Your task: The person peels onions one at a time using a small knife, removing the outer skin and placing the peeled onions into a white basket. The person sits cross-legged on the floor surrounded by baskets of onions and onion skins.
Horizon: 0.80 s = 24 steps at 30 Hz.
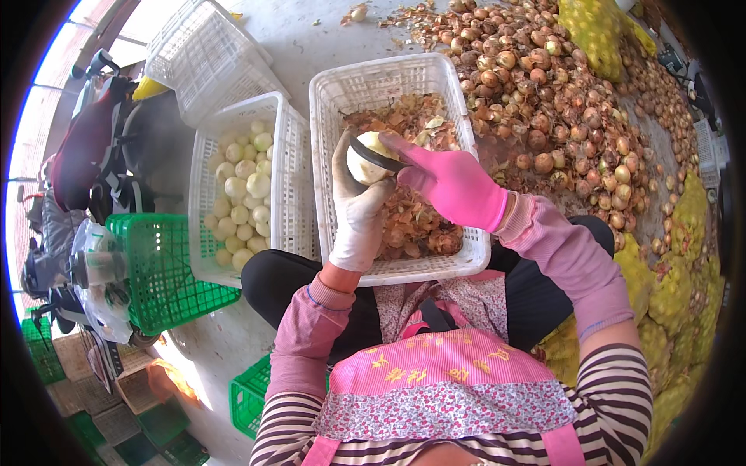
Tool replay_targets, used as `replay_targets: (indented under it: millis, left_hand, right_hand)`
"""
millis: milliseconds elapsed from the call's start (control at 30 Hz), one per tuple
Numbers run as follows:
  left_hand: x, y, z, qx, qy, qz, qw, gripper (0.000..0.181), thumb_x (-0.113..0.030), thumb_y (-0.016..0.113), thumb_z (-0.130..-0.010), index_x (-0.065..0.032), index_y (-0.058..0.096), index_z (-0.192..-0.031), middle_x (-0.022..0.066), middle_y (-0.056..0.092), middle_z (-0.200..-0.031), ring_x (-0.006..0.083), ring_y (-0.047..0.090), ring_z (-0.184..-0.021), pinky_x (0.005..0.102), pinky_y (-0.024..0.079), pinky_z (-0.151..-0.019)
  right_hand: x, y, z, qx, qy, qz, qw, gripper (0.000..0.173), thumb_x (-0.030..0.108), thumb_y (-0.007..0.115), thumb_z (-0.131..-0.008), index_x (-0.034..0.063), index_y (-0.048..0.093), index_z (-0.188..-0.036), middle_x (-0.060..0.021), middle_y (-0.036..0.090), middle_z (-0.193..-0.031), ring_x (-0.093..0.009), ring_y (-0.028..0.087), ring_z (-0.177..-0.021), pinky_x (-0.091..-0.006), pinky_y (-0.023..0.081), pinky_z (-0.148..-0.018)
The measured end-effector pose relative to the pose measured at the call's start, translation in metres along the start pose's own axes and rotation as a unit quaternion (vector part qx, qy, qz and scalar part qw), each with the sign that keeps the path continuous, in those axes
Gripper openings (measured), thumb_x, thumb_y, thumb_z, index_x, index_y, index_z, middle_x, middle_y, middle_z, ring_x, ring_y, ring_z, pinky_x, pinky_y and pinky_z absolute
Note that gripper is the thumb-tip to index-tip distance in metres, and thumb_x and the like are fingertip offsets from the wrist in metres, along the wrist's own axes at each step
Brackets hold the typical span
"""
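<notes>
A pale peeled onion (366, 158) rests in my left hand (360, 212), which wears a white glove with dirty fingers. My right hand (453, 185), in a pink glove, grips a knife with a dark blade (372, 156); the blade lies across the onion and my right fingertips reach its side. Most of the knife's handle is hidden in my palm. Both hands are over a white plastic crate (402, 276) holding loose brown onion skins (417, 224). To its left, another white crate (278, 175) contains many peeled onions (258, 185).
Unpeeled onions (539, 122) lie heaped on the floor at the right, with filled yellow mesh sacks (670, 297) beside them. Stacked white crates (207, 55) stand at the upper left. Green plastic crates (169, 279) and a stroller-like object (96, 140) are at the left.
</notes>
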<state>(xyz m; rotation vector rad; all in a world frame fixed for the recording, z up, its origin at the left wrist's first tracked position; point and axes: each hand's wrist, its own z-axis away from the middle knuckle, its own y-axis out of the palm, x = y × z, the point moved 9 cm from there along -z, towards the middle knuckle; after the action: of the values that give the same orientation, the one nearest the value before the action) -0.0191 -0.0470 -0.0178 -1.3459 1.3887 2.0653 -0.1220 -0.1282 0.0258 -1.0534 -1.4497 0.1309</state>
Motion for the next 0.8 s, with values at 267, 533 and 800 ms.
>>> replay_targets:
  millis: [267,533,800]
  left_hand:
    - [0.007,-0.004,0.003,-0.02,-0.019,0.01,1.0,0.088,0.012,0.055,-0.075,-0.0132,0.029,-0.155,0.0091,0.046,-0.139,0.0188,0.054,-0.122,0.0304,0.049,-0.099]
    - [-0.011,0.007,0.0,0.076,-0.002,0.093,0.993,0.087,-0.007,0.068,-0.081,-0.0189,0.026,-0.157,0.008,0.043,-0.144,0.0241,0.048,-0.132,0.043,0.042,-0.111]
    - [0.002,0.001,-0.005,0.073,-0.052,0.078,0.993,0.075,-0.037,0.068,-0.095,-0.0147,0.031,-0.156,0.0093,0.049,-0.143,0.0268,0.048,-0.133,0.0513,0.038,-0.113]
  right_hand:
    - [-0.007,0.003,0.0,-0.051,0.034,-0.039,0.997,0.041,0.03,0.063,-0.098,0.0172,0.06,-0.138,-0.0188,0.07,-0.087,-0.037,0.069,-0.08,-0.0413,0.054,-0.066]
    - [-0.021,0.009,-0.001,0.037,0.171,-0.338,0.925,0.038,0.026,0.06,-0.103,0.0067,0.061,-0.135,-0.0122,0.074,-0.1,-0.012,0.066,-0.086,-0.0298,0.052,-0.073]
    - [-0.016,0.01,0.005,-0.001,0.046,-0.248,0.968,0.04,0.028,0.06,-0.104,0.0051,0.06,-0.137,0.0001,0.063,-0.079,-0.008,0.06,-0.071,-0.0249,0.049,-0.065]
